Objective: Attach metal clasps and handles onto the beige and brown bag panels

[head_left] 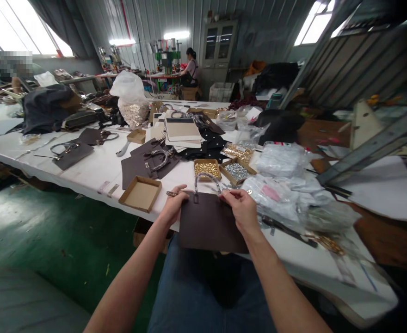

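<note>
A dark brown leather panel [208, 222] with a looped handle [206, 180] lies at the near edge of the white table [95, 171], overhanging my lap. My left hand [175, 203] grips the panel's top left corner, fingers curled over the edge. At the top right edge, my right hand [240, 203] pinches the panel next to the handle's end. A small metal tool [171, 194] rests just beyond my left fingers.
An empty cardboard tray [140, 193] sits left of my hands. Small boxes of gold [206, 168] and silver [237, 171] fittings stand behind the panel. Plastic bags [286, 185] crowd the right. More brown panels [148, 164] lie further back. A person [190, 69] works far off.
</note>
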The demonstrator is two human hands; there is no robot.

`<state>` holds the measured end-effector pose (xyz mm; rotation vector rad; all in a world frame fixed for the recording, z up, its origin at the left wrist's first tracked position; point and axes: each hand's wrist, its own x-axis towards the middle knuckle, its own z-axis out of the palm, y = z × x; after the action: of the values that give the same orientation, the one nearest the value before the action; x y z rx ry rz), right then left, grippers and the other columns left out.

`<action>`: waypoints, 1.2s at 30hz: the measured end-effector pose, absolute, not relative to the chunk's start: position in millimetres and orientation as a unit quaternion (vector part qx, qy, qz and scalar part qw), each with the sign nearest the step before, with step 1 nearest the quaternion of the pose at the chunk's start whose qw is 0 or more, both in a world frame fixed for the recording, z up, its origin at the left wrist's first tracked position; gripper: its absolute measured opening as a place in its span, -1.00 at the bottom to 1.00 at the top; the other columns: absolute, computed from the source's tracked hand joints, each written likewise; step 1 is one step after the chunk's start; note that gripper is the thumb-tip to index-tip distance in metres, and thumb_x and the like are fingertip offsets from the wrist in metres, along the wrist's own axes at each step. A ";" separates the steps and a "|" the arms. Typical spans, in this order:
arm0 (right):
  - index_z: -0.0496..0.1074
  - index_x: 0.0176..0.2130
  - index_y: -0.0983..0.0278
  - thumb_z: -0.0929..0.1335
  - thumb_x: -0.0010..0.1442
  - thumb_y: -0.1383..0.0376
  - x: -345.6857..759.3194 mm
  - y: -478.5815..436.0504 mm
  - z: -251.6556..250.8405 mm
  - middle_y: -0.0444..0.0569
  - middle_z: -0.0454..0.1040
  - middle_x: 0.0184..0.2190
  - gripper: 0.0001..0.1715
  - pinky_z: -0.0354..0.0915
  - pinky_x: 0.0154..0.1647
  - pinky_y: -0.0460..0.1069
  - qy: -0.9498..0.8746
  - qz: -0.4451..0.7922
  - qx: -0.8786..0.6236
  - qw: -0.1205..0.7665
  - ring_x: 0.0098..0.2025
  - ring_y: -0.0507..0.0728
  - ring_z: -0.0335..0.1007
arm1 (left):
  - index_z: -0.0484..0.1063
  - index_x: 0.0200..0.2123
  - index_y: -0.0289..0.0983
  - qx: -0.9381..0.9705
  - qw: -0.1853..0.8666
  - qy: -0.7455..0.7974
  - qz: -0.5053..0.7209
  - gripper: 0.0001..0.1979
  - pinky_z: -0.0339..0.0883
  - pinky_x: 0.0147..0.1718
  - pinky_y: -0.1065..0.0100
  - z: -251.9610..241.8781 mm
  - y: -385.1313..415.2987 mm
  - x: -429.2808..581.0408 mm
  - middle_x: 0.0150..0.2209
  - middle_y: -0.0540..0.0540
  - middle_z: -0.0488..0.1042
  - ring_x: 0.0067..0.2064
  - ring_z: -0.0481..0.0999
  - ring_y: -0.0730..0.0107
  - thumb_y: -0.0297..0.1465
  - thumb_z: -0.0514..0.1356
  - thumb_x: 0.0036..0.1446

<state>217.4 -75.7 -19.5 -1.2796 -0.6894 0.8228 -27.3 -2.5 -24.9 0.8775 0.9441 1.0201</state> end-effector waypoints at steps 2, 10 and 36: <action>0.61 -0.12 0.26 0.72 0.14 -0.04 220.5 -77.5 -21.7 0.04 0.75 -0.24 -0.44 0.61 0.09 0.17 -0.354 0.343 -0.585 0.644 -0.17 0.23 0.74 | 0.58 0.20 -0.33 0.315 0.731 0.385 0.467 -0.39 0.52 -0.09 0.26 -21.1 -14.6 -26.6 -0.10 -0.17 0.75 -0.14 0.68 0.23 -0.38 0.39 0.03; 0.64 0.02 0.22 0.66 0.22 -0.17 224.6 -85.4 -30.4 0.07 0.76 -0.15 -0.35 0.60 0.04 0.16 -0.435 0.367 -0.586 0.577 -0.15 0.25 0.73 | 0.70 -0.08 -0.34 0.206 0.796 0.393 0.411 -0.59 0.67 -0.14 0.14 -36.3 -62.0 -12.8 -0.27 -0.23 0.76 -0.22 0.77 0.03 -0.29 0.57 0.03; 0.64 0.03 0.09 0.47 0.50 0.11 246.5 -101.3 -21.8 0.00 0.73 0.00 -0.81 0.48 0.14 0.21 -0.719 0.210 -0.564 0.348 0.03 0.32 0.66 | 0.68 -0.10 -0.24 0.246 0.741 0.401 0.479 -0.57 0.57 -0.22 0.27 -52.6 -77.4 -3.9 -0.25 -0.11 0.73 -0.30 0.68 0.23 -0.06 0.56 0.16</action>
<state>246.5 -101.3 -21.8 -1.4623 -1.8645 0.5440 -3.9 -77.4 -52.6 0.5385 0.8786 1.0512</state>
